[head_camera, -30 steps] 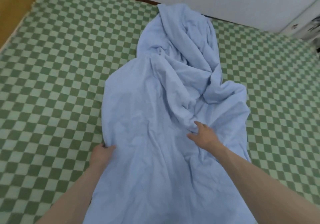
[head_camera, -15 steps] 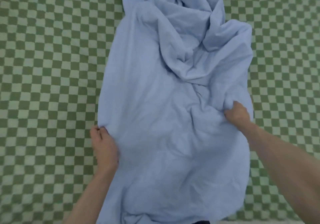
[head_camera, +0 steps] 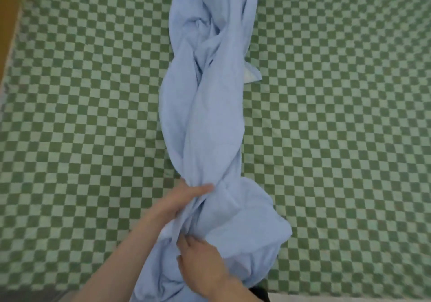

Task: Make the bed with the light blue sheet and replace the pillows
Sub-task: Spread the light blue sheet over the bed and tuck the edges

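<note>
Head view: sheet lies bunched in a long twisted rope down the middle of the checked mattress. My left hand grips the near end of the sheet; my right hand pinches folds just below it. Judged light, limp and prone to tangle. Best hold would be a hem or corner, none clearly visible yet. No pillows in view.

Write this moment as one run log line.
left hand: grips light blue sheet | right hand: on sheet, grip unclear | sheet: bunched lengthwise on checkered bed
</note>
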{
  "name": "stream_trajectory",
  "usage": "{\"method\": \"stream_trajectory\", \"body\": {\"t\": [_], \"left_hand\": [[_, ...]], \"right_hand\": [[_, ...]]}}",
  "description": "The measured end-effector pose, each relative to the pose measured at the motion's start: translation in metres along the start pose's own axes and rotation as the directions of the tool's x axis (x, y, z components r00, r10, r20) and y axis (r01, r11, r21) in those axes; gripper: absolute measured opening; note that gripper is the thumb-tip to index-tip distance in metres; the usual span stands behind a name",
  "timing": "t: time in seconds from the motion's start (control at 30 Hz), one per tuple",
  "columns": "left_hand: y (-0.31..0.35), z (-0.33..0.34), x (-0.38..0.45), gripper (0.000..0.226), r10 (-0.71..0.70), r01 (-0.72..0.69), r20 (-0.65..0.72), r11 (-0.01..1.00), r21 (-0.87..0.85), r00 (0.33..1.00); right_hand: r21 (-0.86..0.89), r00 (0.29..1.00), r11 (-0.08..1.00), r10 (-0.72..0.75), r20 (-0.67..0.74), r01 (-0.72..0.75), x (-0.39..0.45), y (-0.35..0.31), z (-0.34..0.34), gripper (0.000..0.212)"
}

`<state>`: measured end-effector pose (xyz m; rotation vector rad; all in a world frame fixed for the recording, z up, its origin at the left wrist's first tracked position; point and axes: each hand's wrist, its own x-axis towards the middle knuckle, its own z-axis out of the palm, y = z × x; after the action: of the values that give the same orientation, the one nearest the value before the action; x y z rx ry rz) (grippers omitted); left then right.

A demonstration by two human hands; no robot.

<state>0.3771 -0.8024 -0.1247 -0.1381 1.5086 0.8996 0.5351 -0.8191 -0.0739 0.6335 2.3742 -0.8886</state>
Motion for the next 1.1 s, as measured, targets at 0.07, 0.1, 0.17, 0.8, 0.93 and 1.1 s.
{"method": "stream_trajectory", "body": {"t": [0.07, 0.1, 0.17, 0.8, 0.93, 1.1], "left_hand": [[0.008, 0.026, -0.001, 0.07, 0.138, -0.098, -0.208, 0.976, 0.195, 0.968], [0.015, 0.032, -0.009, 0.063, 0.23, -0.155, -0.311, 0.956, 0.248, 0.922], [0.035, 0.036, -0.036, 0.035, 0.393, -0.273, -0.468, 0.912, 0.305, 0.792], [0.184, -0.073, -0.346, 0.045, 0.585, -0.288, 0.799, -0.748, 0.597, 0.137], [0.187, -0.162, -0.313, 0.037, 0.688, -0.158, 0.627, -0.618, 0.77, 0.365], [0.204, -0.174, -0.24, 0.034, 0.822, -0.023, 0.372, -0.403, 0.915, 0.432]], "right_hand": [[0.113, 0.992, 0.991, -0.078, 0.097, 0.067, -0.002, 0.015, -0.015, 0.044], [0.187, 0.995, 0.982, -0.053, 0.082, 0.037, -0.004, 0.027, -0.037, 0.037], [0.278, 0.979, 0.954, 0.153, -0.131, -0.112, -0.002, 0.06, -0.094, 0.032], [-0.717, 0.96, 0.641, -0.229, 0.162, 0.274, 0.055, 0.015, -0.323, 0.056], [-0.463, 1.0, 0.886, -0.028, -0.005, 0.022, 0.056, 0.039, -0.301, 0.027], [-0.28, 0.758, 0.944, -0.053, -0.65, -0.174, 0.039, 0.062, -0.387, 0.012]]}}
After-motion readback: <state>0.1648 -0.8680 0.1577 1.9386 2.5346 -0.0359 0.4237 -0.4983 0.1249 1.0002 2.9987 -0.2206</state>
